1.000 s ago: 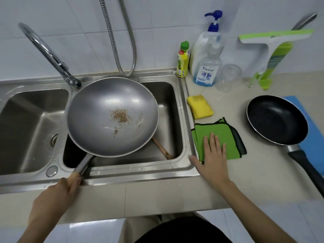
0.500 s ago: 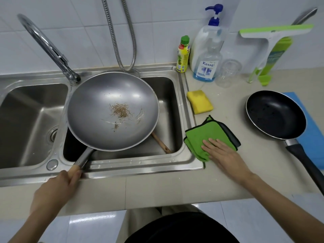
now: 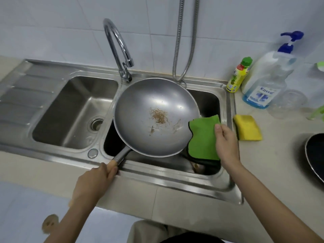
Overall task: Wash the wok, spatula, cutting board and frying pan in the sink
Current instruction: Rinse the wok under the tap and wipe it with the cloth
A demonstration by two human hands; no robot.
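A grey metal wok (image 3: 154,106) with brown food bits in its bottom hangs over the right basin of the steel sink (image 3: 157,174). My left hand (image 3: 95,179) grips the wok's handle at the sink's front rim. My right hand (image 3: 226,142) pinches a green cloth (image 3: 203,137) that hangs by the wok's right rim, over the basin. A brown piece of the spatula (image 3: 197,166) shows in the basin under the cloth. The black frying pan (image 3: 315,155) lies at the right edge on the counter. The cutting board is out of view.
A curved tap (image 3: 117,48) and a metal hose (image 3: 185,41) rise behind the wok. The left basin (image 3: 75,111) has a drain. On the counter to the right lie a yellow sponge (image 3: 248,128), a small yellow bottle (image 3: 237,76), a soap pump bottle (image 3: 266,79) and a clear jar (image 3: 287,104).
My right hand has picked the green cloth up off the counter and brought it left to the wok's rim. The view has swung left. The wok stays held over the basin.
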